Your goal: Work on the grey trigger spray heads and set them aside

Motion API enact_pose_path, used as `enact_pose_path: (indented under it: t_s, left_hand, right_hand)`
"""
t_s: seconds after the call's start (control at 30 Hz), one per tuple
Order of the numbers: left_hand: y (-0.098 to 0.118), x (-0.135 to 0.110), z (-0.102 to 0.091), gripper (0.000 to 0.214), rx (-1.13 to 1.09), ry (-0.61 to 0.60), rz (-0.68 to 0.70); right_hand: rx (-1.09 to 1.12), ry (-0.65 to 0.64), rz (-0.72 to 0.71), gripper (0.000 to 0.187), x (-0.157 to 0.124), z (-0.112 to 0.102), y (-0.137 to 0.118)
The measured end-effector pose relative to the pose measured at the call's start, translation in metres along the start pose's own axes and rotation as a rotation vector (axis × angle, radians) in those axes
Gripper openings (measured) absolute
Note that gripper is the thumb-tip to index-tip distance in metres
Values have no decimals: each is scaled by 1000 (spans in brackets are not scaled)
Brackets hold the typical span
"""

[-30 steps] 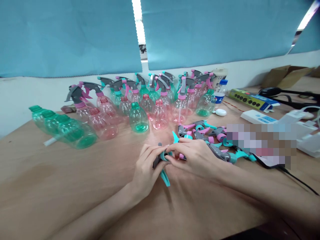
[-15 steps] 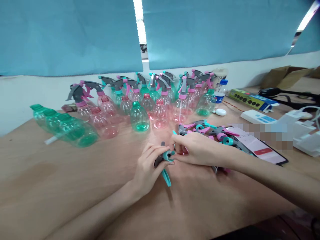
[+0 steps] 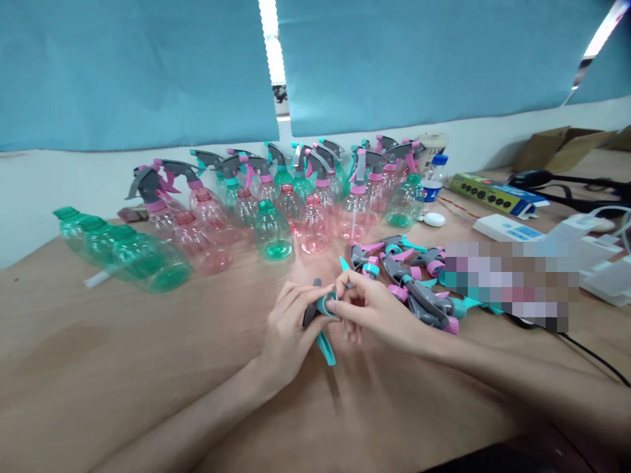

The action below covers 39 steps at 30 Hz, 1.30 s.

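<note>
My left hand (image 3: pixel 286 335) is closed around a grey spray trigger head (image 3: pixel 320 322) with a teal lever that hangs below my fingers. My right hand (image 3: pixel 374 305) pinches the teal collar at the top of that same head with thumb and forefinger. Both hands rest low over the wooden table (image 3: pixel 123 368), near its middle. Just right of my right hand lies a heap of loose trigger heads (image 3: pixel 414 276) in grey, pink and teal.
Several pink and green spray bottles (image 3: pixel 276 197) stand in a cluster at the back, some capped. Green bottles (image 3: pixel 133 253) lie on their sides at the left. At the right are a power strip (image 3: pixel 493 194), white boxes (image 3: pixel 601 269) and a black cable (image 3: pixel 591 358).
My right hand has pulled back a little toward the trigger head, uncovering more of the loose heap. My left hand keeps its grip in the same place.
</note>
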<state>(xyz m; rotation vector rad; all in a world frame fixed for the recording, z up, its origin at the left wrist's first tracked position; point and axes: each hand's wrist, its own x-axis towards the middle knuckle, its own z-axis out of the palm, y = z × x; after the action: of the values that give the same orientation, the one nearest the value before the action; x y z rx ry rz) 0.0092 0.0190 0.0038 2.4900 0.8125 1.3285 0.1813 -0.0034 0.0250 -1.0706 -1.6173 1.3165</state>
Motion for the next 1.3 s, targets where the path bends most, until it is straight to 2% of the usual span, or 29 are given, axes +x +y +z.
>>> enact_pose_path:
  t_s: [0.07,0.2,0.3,0.53,0.7,0.8,1.0,1.3]
  left_hand:
    - [0,0,0,22,-5,2,-18]
    - [-1,0,1,24,-11,2,-19]
    - [-1,0,1,22,-15,-8,7]
    - [2,-2,0,20,-12,5,15]
    - [3,-2,0,22,-9,26,54]
    - [3,-2,1,25,-5,19,24]
    - [4,-3,1,25,15,10,-101]
    - [1,-6,-5,33,122,-53,-129]
  right_hand:
    - [-88,18,-70,11,-2,-5,-3]
    - [-618,90,-424,4,-8,-13,-9]
    - [-818,109,-532,11,-9,-15,-9]
    - [-967,152,-500,17,-6,-13,-6]
    - [-878,249,-436,10,-7,-6,3]
    - [-815,283,-383,10,-6,-2,6]
    - [-708,172,-317,14,-4,-8,-1]
    - [-772,23,-353,15,-4,-18,-7]
